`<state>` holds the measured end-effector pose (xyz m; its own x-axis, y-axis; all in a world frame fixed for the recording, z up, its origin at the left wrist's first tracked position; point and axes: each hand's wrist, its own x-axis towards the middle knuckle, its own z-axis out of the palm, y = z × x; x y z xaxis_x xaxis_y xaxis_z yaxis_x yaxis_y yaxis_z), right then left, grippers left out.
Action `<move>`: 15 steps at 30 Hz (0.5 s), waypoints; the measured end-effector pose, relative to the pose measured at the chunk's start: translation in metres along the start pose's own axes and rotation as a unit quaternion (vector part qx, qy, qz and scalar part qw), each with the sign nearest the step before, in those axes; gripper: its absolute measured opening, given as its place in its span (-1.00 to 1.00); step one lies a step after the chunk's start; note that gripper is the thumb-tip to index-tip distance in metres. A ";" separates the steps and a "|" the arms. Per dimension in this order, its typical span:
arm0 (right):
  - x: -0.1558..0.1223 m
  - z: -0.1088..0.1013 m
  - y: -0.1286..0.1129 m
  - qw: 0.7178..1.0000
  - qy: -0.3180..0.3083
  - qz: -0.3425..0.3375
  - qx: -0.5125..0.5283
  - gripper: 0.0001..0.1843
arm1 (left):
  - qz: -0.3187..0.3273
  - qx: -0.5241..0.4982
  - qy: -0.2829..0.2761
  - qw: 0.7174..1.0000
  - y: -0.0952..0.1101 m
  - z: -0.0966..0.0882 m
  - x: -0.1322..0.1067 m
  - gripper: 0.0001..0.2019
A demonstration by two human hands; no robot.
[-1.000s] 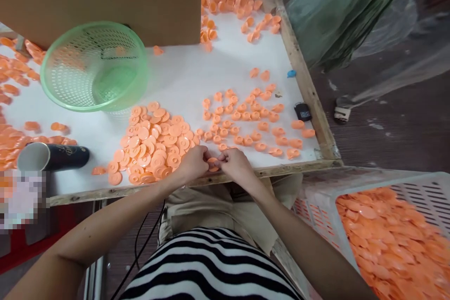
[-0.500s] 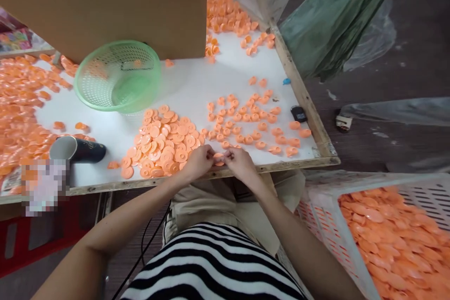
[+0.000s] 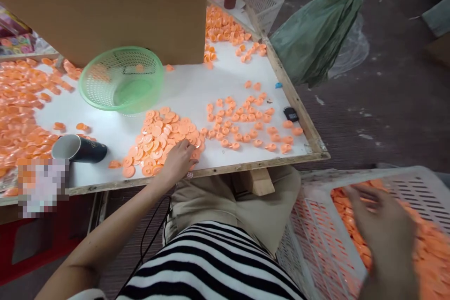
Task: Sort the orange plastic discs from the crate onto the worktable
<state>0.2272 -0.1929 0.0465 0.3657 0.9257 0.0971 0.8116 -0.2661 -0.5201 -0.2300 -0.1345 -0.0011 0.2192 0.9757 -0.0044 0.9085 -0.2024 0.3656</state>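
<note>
My left hand [image 3: 179,159] rests on the near edge of a heap of flat orange plastic discs [image 3: 160,138] on the white table [image 3: 197,89], fingers curled onto the discs; whether it grips one I cannot make out. My right hand [image 3: 381,227] is blurred over the white slotted crate [image 3: 316,225] at my right, which is full of orange pieces [image 3: 432,248]. Its fingers look spread and no piece shows in it. A patch of smaller orange caps [image 3: 248,124] lies to the right of the heap.
A green mesh basket [image 3: 121,79] stands behind the heap, before a brown cardboard wall [image 3: 105,4]. A dark cup [image 3: 79,148] lies on its side at left beside more orange pieces [image 3: 21,103]. A small black object [image 3: 290,114] sits by the wooden table rim. Green bag [image 3: 316,33] on the floor.
My hands were together at the table's front edge on one orange piece. The right hand has swung out over the crate; the left has moved onto the disc heap. The camera tilted up.
</note>
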 end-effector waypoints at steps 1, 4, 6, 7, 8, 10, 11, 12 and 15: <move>0.000 0.020 -0.024 1.000 -0.003 0.006 0.028 -0.64 | 0.004 0.000 0.003 1.000 0.001 0.003 0.000 -0.78; 0.003 0.085 -0.097 0.986 -0.099 -0.090 0.101 -0.63 | 0.006 -0.020 0.010 1.000 0.005 0.005 0.000 -0.81; 0.006 0.120 -0.132 0.973 -0.122 -0.162 0.107 -0.67 | -0.001 -0.050 0.014 0.999 0.008 0.003 -0.002 -0.86; 0.006 0.134 -0.144 0.969 -0.127 -0.186 0.102 -0.69 | -0.004 -0.066 0.018 0.998 0.010 0.002 -0.003 -0.88; 0.006 0.144 -0.153 0.966 -0.132 -0.201 0.096 -0.71 | -0.007 -0.082 0.025 0.996 0.011 0.000 -0.005 -0.89; 0.003 0.159 -0.164 0.961 -0.154 -0.211 0.092 -0.74 | -0.013 -0.111 0.045 0.993 0.014 -0.001 -0.008 -0.91; 0.001 0.163 -0.168 0.958 -0.170 -0.211 0.098 -0.75 | -0.014 -0.125 0.056 0.990 0.016 0.000 -0.010 -0.92; -0.002 0.166 -0.171 0.954 -0.187 -0.210 0.108 -0.75 | -0.014 -0.139 0.065 0.988 0.017 0.001 -0.011 -0.93; -0.011 0.167 -0.179 0.943 -0.224 -0.203 0.141 -0.74 | 0.009 -0.182 0.085 0.980 0.023 0.008 -0.009 -0.93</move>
<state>0.0021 -0.1102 -0.0037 -0.2299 0.9732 0.0020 0.6668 0.1590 -0.7281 -0.2083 -0.1490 0.0005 0.1434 0.9784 0.1490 0.7117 -0.2066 0.6714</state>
